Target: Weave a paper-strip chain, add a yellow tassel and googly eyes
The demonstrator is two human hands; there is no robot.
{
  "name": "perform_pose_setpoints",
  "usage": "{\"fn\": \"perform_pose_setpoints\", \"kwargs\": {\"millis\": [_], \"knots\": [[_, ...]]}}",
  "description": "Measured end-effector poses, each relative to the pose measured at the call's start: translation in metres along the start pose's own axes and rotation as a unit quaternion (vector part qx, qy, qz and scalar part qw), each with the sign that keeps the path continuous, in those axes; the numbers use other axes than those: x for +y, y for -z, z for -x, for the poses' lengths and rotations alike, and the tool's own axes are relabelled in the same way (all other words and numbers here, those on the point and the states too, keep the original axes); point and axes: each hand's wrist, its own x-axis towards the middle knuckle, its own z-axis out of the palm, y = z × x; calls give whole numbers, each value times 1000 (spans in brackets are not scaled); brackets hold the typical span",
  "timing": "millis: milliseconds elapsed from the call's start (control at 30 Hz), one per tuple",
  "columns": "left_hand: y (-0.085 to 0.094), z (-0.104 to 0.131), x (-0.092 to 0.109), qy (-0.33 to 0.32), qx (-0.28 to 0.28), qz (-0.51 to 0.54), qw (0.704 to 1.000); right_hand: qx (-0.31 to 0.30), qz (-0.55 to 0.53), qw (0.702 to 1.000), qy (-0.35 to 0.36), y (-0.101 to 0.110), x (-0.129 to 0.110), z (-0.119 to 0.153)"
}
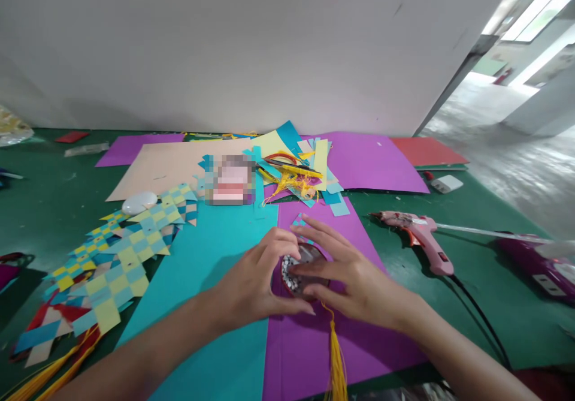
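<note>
A round dark-red piece with small white beads along its left inside lies on the purple sheet. My left hand curves around its left side, thumb at the near edge and fingers at the far edge, gripping it. Over its right part my right hand spreads its fingers, with fingertips touching the inside near the beads; whether they pinch a bead is hidden. A yellow tassel hangs from the piece toward the table's front edge. A small blue checkered bit shows beyond the fingers.
Woven checkered paper strips and a white mouse-like object are at left. A pink glue gun with its cord lies right. Scissors, paper scraps and yellow tassels are piled at the back. A teal sheet lies under my left forearm.
</note>
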Motion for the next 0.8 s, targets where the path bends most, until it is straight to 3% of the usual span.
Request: {"fn": "perform_pose_setpoints", "kwargs": {"millis": [133,300,567,800], "knots": [[-1,1,-1,0,0,-1,1000,26,12,999,-15,-2,0,1],[-2,1,0,3,-14,-7,1000,-14,11,1000,20,-1,-1,2],[0,0,0,-7,-8,-12,1000,90,-76,993,2,-9,3,2],[-2,-2,-1,6,-4,-14,1000,164,-204,952,-159,-16,-6,-6]]}}
